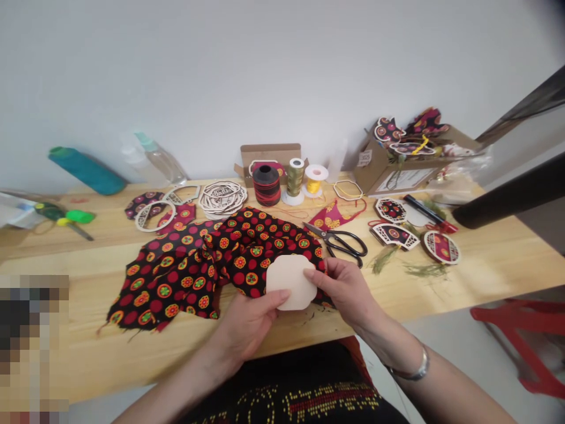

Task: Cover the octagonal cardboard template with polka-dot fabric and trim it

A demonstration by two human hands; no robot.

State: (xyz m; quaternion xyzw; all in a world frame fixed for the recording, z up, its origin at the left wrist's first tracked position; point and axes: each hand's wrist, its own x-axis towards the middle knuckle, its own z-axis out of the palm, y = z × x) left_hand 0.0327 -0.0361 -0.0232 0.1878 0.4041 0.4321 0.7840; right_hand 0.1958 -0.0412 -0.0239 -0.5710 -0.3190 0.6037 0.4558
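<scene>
Head view, L to R: teal thread cone (88, 171) on its side at the back of the wooden table (88, 265), green-&-yellow tool (50, 211) nearer me. Then a clear bottle (164, 164) at the back & a pale ring frame (140, 221) lying on bits of print fabric. Black floral cloth (168, 282) sprawls rumpled from there across to my hands; stack of cut-out frames (223, 199) just behind it.

My L hand (251, 324) pinches the pale flat piece (291, 280) at its lower-L corner: thumb flat on the upper face, fingers tucked under, mostly hidden. Piece sits betw. my two hands, squarish w/ shaped corners, face up, approx. centred in front of me, its far part overlapping the cloth in view. Can't tell if it touches the cloth.

Behind it, L to R: dark red-&-black thread cone (267, 187), olive spool (295, 179), yellow spool (315, 184), all upright. Black-handled scissors (327, 235) lie just past my R hand (346, 288), which has the piece's R edge, thumb on top near the upper-R corner; its fingers behind are part-hidden, so can't say if they've cloth too. Far R: fan-shaped ornament (394, 235), cardboard box (373, 165) behind, round ornament (441, 247), red stool (521, 335) below.
</scene>
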